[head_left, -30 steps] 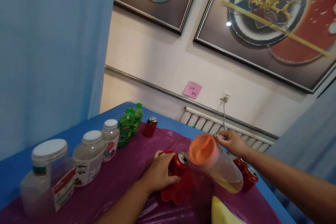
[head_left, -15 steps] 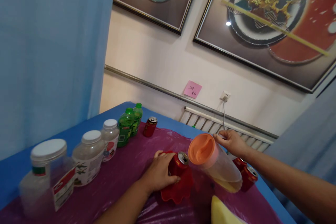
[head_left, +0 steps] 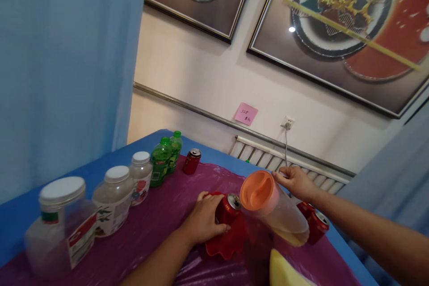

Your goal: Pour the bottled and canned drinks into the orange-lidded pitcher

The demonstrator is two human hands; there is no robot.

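My left hand [head_left: 203, 220] is closed around the side of an opened red drink can [head_left: 228, 209]. The can stands on a red dish with a wavy rim [head_left: 224, 245]. Beside it, a clear plastic pitcher [head_left: 284, 212] with an orange lid [head_left: 257, 190] leans over to the left, its lid end close to the can's top. Some pale liquid lies low in the pitcher. My right hand [head_left: 298, 183] grips the pitcher from its far right side, fingers curled; the handle is mostly hidden. No stream of liquid is visible between lid and can.
Clear jars with white lids [head_left: 115, 205] and green bottles [head_left: 161, 161] line the left side of the table. Another red can [head_left: 192, 161] stands at the back. More red cans [head_left: 317, 227] sit behind the pitcher. Something yellow [head_left: 284, 270] lies at the front, on purple plastic sheeting [head_left: 161, 228].
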